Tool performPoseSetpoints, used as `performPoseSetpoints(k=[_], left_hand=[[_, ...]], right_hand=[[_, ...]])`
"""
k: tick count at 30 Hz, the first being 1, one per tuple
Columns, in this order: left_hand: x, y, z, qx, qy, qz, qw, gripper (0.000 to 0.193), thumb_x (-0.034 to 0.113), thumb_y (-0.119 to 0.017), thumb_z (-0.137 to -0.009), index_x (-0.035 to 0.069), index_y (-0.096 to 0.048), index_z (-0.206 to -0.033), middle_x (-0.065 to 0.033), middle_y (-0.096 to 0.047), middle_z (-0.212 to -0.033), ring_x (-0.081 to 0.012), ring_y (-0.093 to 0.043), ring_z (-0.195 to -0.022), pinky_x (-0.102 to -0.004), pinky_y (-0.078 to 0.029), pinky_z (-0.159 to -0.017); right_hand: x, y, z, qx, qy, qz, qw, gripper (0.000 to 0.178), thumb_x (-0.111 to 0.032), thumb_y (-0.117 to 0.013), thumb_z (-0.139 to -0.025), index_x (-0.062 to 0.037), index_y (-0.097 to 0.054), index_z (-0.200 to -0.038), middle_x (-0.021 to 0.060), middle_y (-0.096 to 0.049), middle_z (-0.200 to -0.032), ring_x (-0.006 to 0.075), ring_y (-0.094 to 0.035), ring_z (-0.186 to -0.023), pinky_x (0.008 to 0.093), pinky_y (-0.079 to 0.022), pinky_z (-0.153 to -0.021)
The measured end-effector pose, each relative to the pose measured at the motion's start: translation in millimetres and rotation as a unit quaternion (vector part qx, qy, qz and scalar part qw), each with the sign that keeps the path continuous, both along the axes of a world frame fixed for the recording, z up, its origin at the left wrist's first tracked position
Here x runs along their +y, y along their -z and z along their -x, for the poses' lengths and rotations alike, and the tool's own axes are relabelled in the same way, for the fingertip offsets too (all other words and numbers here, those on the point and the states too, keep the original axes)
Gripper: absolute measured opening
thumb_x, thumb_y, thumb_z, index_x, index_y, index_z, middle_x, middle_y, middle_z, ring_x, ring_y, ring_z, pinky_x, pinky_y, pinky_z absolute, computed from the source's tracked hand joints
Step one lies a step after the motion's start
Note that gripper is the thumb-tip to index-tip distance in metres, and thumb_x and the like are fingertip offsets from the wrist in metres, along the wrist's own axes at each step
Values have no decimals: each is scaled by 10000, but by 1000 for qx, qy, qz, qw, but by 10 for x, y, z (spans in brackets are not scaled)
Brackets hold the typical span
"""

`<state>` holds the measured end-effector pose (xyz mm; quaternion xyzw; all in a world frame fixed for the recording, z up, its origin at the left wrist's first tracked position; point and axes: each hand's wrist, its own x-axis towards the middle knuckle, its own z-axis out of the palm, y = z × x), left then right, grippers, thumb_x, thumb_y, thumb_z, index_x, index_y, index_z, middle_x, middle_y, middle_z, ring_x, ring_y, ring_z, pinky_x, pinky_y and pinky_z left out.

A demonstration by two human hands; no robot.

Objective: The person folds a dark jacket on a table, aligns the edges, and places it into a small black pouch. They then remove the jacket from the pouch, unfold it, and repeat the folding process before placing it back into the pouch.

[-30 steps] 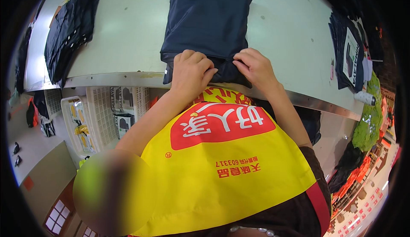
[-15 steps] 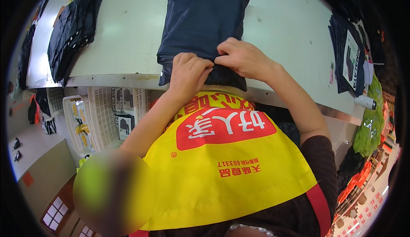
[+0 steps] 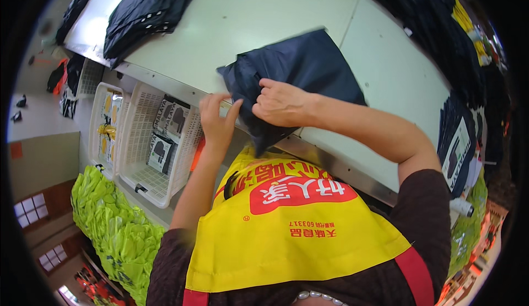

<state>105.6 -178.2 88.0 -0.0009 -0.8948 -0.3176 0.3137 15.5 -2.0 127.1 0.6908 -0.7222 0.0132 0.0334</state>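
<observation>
A flat, filled navy bag (image 3: 308, 66) of thin shiny material lies turned at an angle near the front edge of the worktable (image 3: 264, 11). Its loose flap hangs over that edge. My right hand (image 3: 284, 103) is closed on the bag near the flap, fingers curled into a pinch. Just past the bag's left corner is my left hand (image 3: 217, 121), thumb and fingers apart, with nothing seen between them.
Black folded packs (image 3: 149, 16) lie at the far left; dark garments (image 3: 435, 36) and labelled packs (image 3: 460, 146) line the right. Below the table's edge stand white baskets (image 3: 160, 187) with small packages inside. Bright green bags (image 3: 113, 212) are heaped at lower left.
The view has swung. The bag has turned from square-on to slanted. My left hand has come off the flap and opened, while my right hand keeps its grip and has moved left.
</observation>
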Motion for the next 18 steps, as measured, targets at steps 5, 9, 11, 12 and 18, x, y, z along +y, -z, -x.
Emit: performPoseSetpoints(k=[5, 9, 11, 12, 18], left_hand=[[-272, 477, -827, -240, -74, -388, 887, 349, 349, -575, -903, 65, -549, -702, 11, -502, -608, -52, -442, -506, -205, -342, -447], [-173, 360, -620, -332, -61, -511, 790, 384, 399, -584, -885, 64, -569, -695, 1, -524, -589, -63, -455, -442, -196, -326, -390], [-213, 357, -453, -347, -61, -535, 768, 402, 415, -601, -869, 59, -573, -685, -4, -528, -580, -66, -464, -439, -196, -321, -382], [-219, 365, -327, -351, -57, -536, 766, 413, 425, -612, -858, 56, -574, -678, -7, -528, -575, -68, -467, -438, -198, -320, -382], [-244, 274, 1, -394, -20, -482, 782, 420, 378, -734, -753, 7, -590, -619, -39, -552, -550, -101, -493, -464, -256, -375, -425]], right_hand=[[-531, 266, -10, -166, 151, 150, 963, 141, -151, -607, -791, -60, -512, -738, 105, -572, -749, 287, -582, -736, 395, -474, -672], [-654, 298, -17, -209, 223, 199, 931, 161, -170, -673, -755, -60, -563, -797, 110, -585, -771, 303, -588, -823, 394, -500, -691], [-680, 266, 15, -243, 243, 196, 918, 160, -193, -690, -743, -77, -584, -775, 95, -585, -770, 297, -586, -829, 399, -492, -684], [-671, 202, 81, -245, 255, 184, 917, 165, -209, -694, -739, -80, -596, -770, 96, -593, -766, 295, -592, -815, 400, -492, -677], [-572, 287, 448, -419, 261, -13, 870, 258, -282, -693, -723, -34, -659, -787, 129, -653, -746, 245, -635, -692, 344, -494, -626]])
